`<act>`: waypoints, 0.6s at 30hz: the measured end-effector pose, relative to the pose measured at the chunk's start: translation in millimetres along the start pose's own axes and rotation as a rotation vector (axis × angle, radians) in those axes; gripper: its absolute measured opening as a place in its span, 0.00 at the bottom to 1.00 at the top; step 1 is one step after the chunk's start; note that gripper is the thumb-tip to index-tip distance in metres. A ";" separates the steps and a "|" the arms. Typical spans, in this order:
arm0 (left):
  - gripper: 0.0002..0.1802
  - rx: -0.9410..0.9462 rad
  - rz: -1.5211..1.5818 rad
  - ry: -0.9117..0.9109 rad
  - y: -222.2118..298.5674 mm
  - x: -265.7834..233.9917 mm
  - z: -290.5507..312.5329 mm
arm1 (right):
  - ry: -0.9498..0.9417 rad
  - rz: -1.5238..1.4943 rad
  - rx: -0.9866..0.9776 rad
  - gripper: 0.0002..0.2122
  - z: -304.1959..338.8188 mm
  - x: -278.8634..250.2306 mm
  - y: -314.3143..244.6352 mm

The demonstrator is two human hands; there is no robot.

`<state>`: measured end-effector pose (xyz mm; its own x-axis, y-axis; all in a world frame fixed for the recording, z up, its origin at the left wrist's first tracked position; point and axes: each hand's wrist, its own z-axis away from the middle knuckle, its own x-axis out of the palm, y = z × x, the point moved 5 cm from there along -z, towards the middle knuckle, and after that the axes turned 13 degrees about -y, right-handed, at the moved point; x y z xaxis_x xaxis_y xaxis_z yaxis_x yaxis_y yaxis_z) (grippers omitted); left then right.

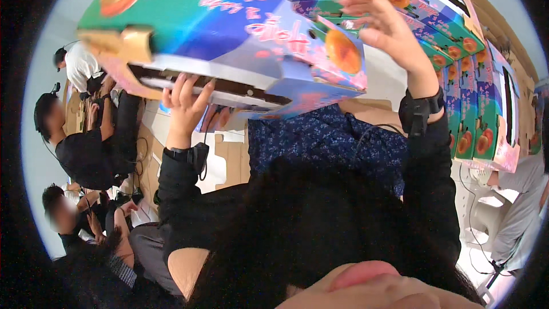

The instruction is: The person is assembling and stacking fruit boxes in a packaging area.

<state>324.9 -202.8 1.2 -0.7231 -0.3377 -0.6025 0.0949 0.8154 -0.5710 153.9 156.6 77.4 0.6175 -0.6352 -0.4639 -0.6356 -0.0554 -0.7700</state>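
A large cardboard fruit box, green, blue and pink with peach pictures, is held up tilted in front of me. My left hand grips it at the long slot in its near side, the fingers over the slot's edge. To the right of the box, my right hand is raised with its fingers spread, apart from the box and holding nothing. Behind it stand stacked boxes of the same print.
More printed boxes stand upright on the right. Flat brown cardboard lies on the floor. At the left several people sit in dark clothes, with cables nearby. A person in grey trousers is at the right beside a white stool.
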 end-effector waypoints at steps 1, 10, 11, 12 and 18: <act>0.24 0.021 -0.004 -0.003 3.9 2.6 -13.6 | 0.010 0.014 0.005 0.28 -0.5 4.2 -9.0; 0.34 -0.061 0.170 -0.346 33.2 -36.2 -74.3 | -0.003 0.176 0.052 0.50 39.0 51.8 -20.8; 0.37 -0.001 0.249 -0.336 41.0 -44.3 -76.7 | 0.056 0.130 0.054 0.51 49.4 50.9 -20.2; 0.37 0.004 0.249 -0.337 48.4 -48.2 -75.2 | 0.108 0.076 0.047 0.51 57.4 52.8 -19.3; 0.52 0.019 1.009 0.136 106.6 -78.2 -97.1 | 0.341 -0.111 0.076 0.54 101.8 86.2 -19.5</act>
<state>325.1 -43.8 41.6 -0.3711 0.5611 -0.7399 0.7136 0.6822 0.1594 266.7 181.4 7.9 0.4826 -0.8494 -0.2135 -0.5292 -0.0885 -0.8438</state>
